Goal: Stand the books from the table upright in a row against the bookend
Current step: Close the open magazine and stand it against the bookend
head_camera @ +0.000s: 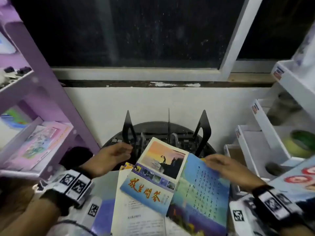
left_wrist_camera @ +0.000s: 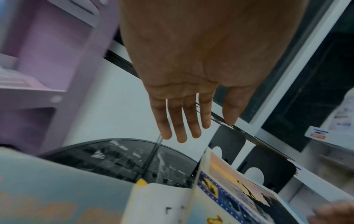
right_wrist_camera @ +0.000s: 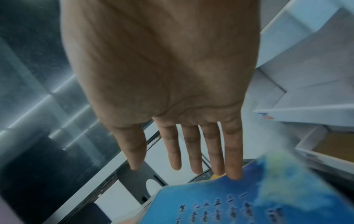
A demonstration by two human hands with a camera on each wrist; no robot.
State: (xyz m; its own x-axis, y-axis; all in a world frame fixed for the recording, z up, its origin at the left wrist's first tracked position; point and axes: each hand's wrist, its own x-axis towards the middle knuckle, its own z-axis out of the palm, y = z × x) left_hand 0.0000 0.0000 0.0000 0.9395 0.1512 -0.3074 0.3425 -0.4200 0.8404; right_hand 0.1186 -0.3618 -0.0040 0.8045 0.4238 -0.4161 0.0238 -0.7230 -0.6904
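Note:
A black bookend rack (head_camera: 168, 133) with three upright dividers stands at the back of a round dark top (left_wrist_camera: 114, 159). In front of it a thin book lies spread open and tilted: its sunset front cover (head_camera: 158, 169) faces up on the left, its blue back cover (head_camera: 201, 189) on the right. My left hand (head_camera: 117, 155) hovers by the left divider (head_camera: 128, 128) with fingers straight and holds nothing (left_wrist_camera: 201, 121). My right hand (head_camera: 218, 162) is flat, fingers straight (right_wrist_camera: 172, 159), and its little finger touches the top edge of the blue cover (right_wrist_camera: 249, 200).
Under the open book lie a white-paged book (head_camera: 136, 218) and one with a yellow corner (head_camera: 127, 166). A purple shelf unit (head_camera: 51, 99) stands at the left, white tiered shelves (head_camera: 265, 126) at the right. A white wall and a dark window are behind.

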